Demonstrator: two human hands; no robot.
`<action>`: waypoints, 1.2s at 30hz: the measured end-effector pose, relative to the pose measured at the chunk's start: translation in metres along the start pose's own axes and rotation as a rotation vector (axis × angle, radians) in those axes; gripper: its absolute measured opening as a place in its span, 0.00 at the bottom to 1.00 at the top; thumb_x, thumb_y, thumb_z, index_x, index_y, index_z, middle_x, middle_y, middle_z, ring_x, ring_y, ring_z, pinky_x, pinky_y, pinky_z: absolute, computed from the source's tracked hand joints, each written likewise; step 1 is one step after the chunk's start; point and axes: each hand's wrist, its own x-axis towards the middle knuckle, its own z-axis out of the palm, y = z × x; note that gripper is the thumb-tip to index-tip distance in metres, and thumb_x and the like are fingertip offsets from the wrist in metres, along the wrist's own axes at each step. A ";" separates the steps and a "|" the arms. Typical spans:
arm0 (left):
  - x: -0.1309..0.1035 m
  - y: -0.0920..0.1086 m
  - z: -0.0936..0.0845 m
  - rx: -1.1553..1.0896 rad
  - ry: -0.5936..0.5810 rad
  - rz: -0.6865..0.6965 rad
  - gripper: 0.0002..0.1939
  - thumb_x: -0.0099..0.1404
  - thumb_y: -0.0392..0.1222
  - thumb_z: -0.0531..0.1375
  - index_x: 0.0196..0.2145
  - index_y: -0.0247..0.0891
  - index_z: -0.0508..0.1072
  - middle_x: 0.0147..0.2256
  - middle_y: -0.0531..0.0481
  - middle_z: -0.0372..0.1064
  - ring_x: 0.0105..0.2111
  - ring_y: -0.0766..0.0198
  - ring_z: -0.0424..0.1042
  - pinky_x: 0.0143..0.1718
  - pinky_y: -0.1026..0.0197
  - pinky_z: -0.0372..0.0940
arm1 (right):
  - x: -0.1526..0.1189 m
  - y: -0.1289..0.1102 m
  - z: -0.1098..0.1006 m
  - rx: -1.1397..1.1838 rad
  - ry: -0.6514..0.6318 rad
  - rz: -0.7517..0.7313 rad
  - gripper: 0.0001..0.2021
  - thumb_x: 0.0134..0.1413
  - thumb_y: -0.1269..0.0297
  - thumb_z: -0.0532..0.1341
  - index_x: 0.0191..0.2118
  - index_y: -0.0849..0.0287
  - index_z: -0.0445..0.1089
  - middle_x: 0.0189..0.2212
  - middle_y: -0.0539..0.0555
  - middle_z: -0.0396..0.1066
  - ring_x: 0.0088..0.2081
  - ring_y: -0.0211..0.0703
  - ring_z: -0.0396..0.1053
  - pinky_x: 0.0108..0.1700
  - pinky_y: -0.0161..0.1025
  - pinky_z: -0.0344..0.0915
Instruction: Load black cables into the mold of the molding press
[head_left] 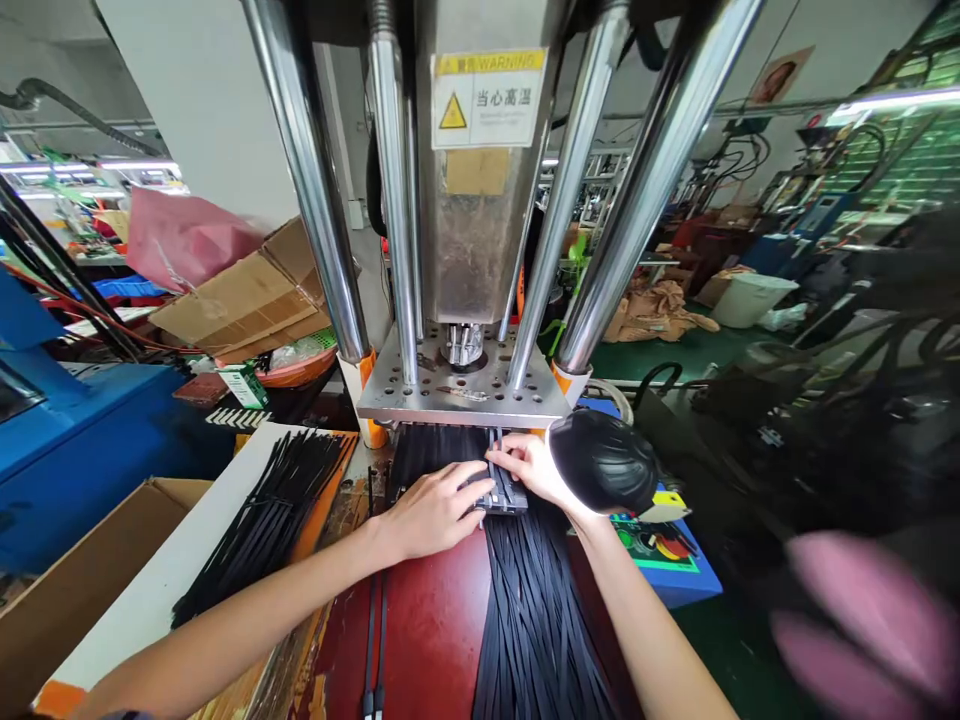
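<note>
- My left hand lies flat, fingers pressing the left end of the black clamp bar; it grips nothing.
- My right hand presses the bar's far right edge, fingertips bent, palm open.
- The hands sit close together, the bar between them.
- The black cables run from under the bar toward me, long axis front to back.
- The press plate stands just beyond my fingertips.
- Both hands reach the bar equally.
</note>
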 end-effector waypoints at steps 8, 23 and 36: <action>0.008 -0.002 0.012 0.228 -0.003 0.168 0.16 0.76 0.39 0.53 0.56 0.30 0.72 0.58 0.38 0.72 0.62 0.50 0.69 0.65 0.49 0.66 | -0.004 0.012 0.009 0.014 0.142 -0.002 0.17 0.61 0.47 0.63 0.31 0.57 0.70 0.27 0.49 0.68 0.24 0.36 0.60 0.28 0.37 0.61; 0.003 0.022 0.021 0.226 -0.009 -0.003 0.27 0.76 0.55 0.53 0.63 0.35 0.68 0.64 0.34 0.65 0.67 0.48 0.61 0.69 0.45 0.57 | -0.008 0.010 0.010 0.046 0.262 0.013 0.19 0.54 0.43 0.66 0.37 0.56 0.74 0.25 0.50 0.70 0.24 0.39 0.63 0.28 0.39 0.66; 0.010 0.050 0.036 0.364 -0.046 -0.150 0.37 0.74 0.61 0.54 0.66 0.26 0.62 0.67 0.23 0.58 0.68 0.36 0.59 0.68 0.35 0.55 | -0.058 0.003 -0.003 -0.342 0.259 -0.056 0.19 0.64 0.58 0.53 0.47 0.54 0.80 0.45 0.60 0.74 0.47 0.53 0.72 0.55 0.56 0.71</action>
